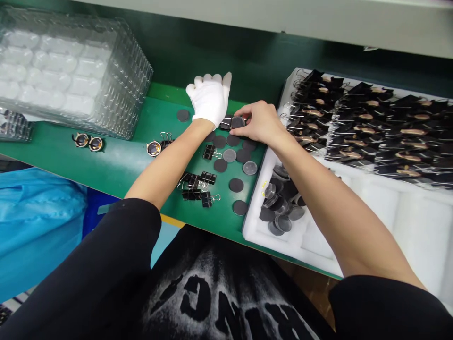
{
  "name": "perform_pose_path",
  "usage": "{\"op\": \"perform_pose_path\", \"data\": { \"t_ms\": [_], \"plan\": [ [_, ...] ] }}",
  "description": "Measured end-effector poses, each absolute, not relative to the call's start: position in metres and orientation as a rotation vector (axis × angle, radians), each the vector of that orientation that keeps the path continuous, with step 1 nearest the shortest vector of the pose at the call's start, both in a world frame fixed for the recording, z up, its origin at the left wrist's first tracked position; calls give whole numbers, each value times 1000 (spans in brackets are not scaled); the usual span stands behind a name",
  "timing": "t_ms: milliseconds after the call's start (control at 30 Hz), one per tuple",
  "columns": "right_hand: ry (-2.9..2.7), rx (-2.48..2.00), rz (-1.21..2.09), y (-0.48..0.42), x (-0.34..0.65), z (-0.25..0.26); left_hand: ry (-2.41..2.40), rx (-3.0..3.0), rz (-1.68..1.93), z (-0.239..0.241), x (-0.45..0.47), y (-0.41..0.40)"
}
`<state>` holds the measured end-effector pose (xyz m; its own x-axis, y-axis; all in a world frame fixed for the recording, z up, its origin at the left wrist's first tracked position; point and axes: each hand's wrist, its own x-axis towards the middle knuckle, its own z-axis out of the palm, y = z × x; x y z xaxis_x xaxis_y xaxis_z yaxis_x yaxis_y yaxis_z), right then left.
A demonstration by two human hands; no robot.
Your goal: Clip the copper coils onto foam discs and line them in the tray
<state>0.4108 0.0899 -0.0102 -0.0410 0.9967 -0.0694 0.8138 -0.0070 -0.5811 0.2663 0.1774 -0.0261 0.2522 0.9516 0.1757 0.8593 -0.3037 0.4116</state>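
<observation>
Pinching a dark disc [238, 122] in the right hand [261, 122], beside a black binder clip [226, 123].
Toward the back of the green tabletop [123, 163], near loose discs [243, 156]; for the gloved left hand [210, 99], hard to tell if gripping.

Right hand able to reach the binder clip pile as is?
Likely yes: the binder clip pile looks uncovered, low discs and a loose clip between, though the right hand pinches a dark round piece.
</observation>
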Motion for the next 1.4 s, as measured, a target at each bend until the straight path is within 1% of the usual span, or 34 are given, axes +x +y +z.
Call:
{"op": "perform_pose_path", "data": {
  "t_ms": [300,467,667,833,933,1000,1100,1200,1300,1400],
  "plan": [
    [-1957,-1862,676,93,406,-12,1753,2319,543,-28,268,179],
    [-1949,-1862,664,91,405,-15,1709,2397,544,-30,269,181],
    [-1955,-1842,694,92,406,-17,1751,2432,443,-32,272,180],
    [-1836,-1853,830,92,403,-13,1716,2397,556,-27,274,178],
    [-1764,-1833,887,93,401,-6,1656,2342,669,-14,269,182],
    [-1683,-1809,965,93,402,2,1534,2272,781,1,259,183],
    [-1532,-1723,1209,90,408,20,1213,2185,907,27,235,170],
    [-1417,-1582,1507,84,410,43,1020,2209,849,51,213,139],
    [-1362,-1458,1714,75,406,58,1038,2187,787,66,202,104],
    [-1342,-1387,1838,63,399,60,1129,2103,819,70,199,84]
  ]
}}
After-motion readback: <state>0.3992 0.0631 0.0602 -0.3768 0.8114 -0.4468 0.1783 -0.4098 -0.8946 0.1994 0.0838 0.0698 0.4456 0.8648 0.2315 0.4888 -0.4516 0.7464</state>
